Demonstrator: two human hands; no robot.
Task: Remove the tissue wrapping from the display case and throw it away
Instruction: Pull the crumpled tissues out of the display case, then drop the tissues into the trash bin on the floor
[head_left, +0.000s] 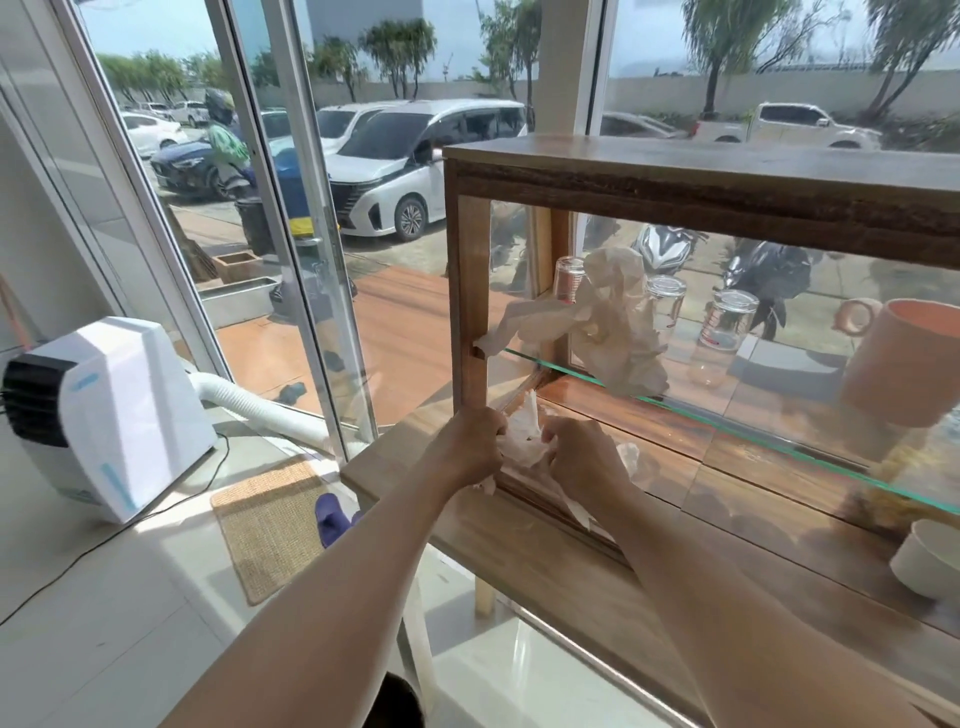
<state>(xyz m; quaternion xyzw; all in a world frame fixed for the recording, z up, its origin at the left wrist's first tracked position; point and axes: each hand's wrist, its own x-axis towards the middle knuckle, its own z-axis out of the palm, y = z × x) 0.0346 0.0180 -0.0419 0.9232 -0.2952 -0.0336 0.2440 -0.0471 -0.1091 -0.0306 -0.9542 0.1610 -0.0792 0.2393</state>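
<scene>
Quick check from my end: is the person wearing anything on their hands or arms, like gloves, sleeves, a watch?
Nothing shows. The left hand and right hand are bare, with no gloves and no rings that can be made out. Both forearms are uncovered from the wrists down to the bottom edge of the head view, with no sleeve cuff, watch or bracelet in sight. Anything above the elbows is out of frame.

Left hand (470, 447), right hand (582, 457) clenched
</scene>
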